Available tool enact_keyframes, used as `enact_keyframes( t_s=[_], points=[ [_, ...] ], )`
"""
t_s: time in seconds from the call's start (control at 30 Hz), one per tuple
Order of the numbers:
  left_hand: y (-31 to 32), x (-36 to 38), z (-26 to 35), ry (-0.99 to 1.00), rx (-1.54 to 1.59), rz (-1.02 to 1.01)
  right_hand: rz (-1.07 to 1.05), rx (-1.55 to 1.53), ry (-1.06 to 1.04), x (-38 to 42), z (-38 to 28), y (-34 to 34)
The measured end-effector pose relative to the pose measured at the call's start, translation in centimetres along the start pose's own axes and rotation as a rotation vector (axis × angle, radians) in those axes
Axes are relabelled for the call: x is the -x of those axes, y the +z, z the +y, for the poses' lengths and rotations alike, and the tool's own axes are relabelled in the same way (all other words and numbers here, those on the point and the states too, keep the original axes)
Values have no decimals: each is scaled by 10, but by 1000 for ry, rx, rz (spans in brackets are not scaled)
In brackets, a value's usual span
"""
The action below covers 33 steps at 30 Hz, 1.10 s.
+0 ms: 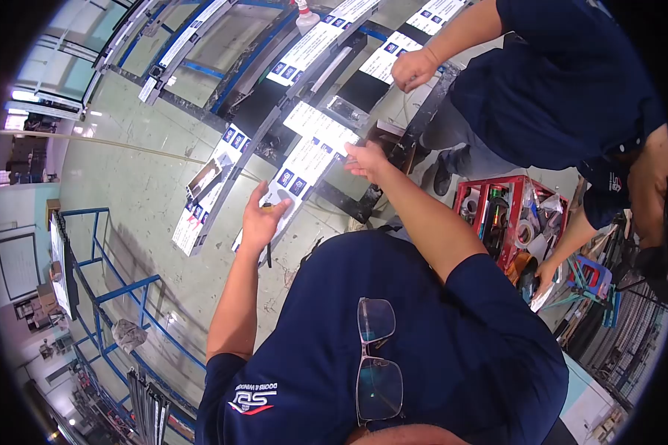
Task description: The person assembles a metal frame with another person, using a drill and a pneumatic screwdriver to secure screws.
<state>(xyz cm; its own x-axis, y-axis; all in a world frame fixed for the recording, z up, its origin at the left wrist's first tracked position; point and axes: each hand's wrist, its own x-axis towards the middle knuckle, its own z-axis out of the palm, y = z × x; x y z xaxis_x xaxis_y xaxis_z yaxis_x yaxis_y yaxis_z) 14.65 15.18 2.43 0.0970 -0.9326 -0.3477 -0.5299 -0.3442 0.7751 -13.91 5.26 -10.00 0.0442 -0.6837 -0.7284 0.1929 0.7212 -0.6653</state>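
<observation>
Diagonally, labelled bar — between left hand and right hand.

Wearer's grips: 2 | labelled profile nearest them: 1 | spray bottle: 1 | eyeglasses: 1 pair (2 lenses)

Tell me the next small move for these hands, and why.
Probably steady the labelled profile with the left hand: that hand is at the end jutting out over the floor, where no support shows beneath, while the right hand is farther up, at the side edge.
</observation>
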Motion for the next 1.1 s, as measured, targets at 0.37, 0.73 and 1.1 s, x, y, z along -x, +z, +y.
enact_keyframes(
  t_s=[0.37, 0.73, 1.1],
  points=[
    [68, -58, 32, 335, -380, 10, 152, 57, -34, 10, -19, 19],
    [120, -105, 76, 226, -662, 28, 188, 27, -90, 9, -9, 25],
    [117, -106, 89, 107, -676, 6, 275, 11, -139, 9, -7, 30]
  ],
)
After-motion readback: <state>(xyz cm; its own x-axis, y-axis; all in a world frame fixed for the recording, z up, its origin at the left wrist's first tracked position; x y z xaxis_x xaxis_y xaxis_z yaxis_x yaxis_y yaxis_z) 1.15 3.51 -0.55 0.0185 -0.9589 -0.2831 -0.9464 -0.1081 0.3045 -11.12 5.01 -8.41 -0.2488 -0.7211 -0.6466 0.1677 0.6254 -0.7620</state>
